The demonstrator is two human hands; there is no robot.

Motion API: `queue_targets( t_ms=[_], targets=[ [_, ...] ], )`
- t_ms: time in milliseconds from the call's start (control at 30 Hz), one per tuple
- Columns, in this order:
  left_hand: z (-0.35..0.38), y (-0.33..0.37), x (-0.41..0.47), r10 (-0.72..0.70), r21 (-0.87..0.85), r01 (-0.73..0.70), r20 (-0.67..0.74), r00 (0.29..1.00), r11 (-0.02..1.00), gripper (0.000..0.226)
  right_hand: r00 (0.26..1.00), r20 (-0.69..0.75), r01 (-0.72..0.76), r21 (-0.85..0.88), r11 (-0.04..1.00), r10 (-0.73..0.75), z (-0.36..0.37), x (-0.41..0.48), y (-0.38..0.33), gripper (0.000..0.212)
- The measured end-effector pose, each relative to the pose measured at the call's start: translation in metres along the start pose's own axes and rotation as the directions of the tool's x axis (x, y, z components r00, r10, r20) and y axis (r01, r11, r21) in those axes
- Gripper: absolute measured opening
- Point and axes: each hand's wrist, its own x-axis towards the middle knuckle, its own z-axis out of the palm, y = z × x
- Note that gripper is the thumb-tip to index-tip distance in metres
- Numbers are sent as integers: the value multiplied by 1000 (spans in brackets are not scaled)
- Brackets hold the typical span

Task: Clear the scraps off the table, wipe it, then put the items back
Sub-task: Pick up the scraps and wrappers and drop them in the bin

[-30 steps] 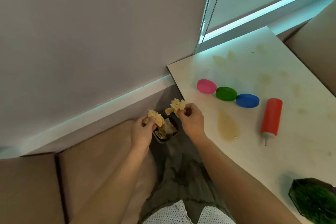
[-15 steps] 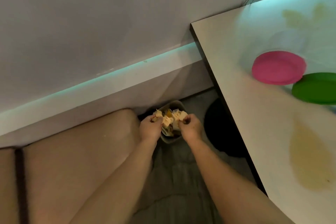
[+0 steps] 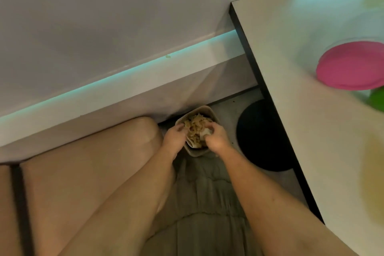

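Both hands reach down to a small beige bin [image 3: 197, 153] that stands on the floor against the wall, between a tan cushion [image 3: 83, 162] and the round black base [image 3: 261, 137] under the table. The bin is heaped with crumpled yellowish paper scraps [image 3: 194, 129]. The right hand [image 3: 216, 139] is over the bin's right side, its fingers curled around a pale wad of the scraps. The left hand [image 3: 175, 137] is at the bin's left rim with bent fingertips touching the heap; I cannot tell whether it grips anything. A grey-green rug [image 3: 203, 203] lies below the forearms. On the white table [image 3: 291, 68] at right sit a pink lid [image 3: 351, 64] and, just beside it, a green lid [image 3: 377, 100], with a yellowish stain [image 3: 374, 172] nearer the viewer.
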Motion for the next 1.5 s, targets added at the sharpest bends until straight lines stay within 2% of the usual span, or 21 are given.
queue_targets(
  t_ms=[167,267,400,467,533,667,767,933,1167,1300,1500],
  targets=[
    [-27,59,-84,207,129,-185,-187,960,974,21,997,-39,66,14,998,-66,-33,-67,-35,36],
    [-42,94,-145,299,180,-263,-212,930,948,13,988,-86,134,29,991,-131,-60,-117,-61,29],
    [-55,137,-233,388,224,-344,-197,900,912,26,960,-177,225,34,974,-216,-97,-184,-90,25],
    [-56,150,-275,429,244,-384,-167,888,890,25,943,-228,258,42,965,-242,-116,-217,-99,25],
    [-53,158,-309,477,263,-435,-122,870,861,24,929,-264,283,63,957,-258,-133,-246,-102,25],
    [-41,155,-362,587,225,-565,-38,809,794,38,894,-334,353,112,929,-299,-166,-302,-88,26],
    [-22,138,-398,644,281,-627,42,764,726,44,855,-405,416,163,895,-324,-190,-350,-61,25],
    [37,97,-469,749,329,-748,152,644,576,58,773,-537,501,189,845,-338,-224,-434,17,24],
    [149,15,-577,806,288,-825,215,551,487,62,684,-647,535,130,835,-338,-252,-548,159,27],
    [198,-22,-627,821,299,-870,312,478,393,61,655,-709,498,146,855,-261,-267,-604,227,25],
    [247,-36,-680,806,274,-933,483,343,233,64,544,-820,521,164,838,-178,-285,-662,294,25]
  ],
)
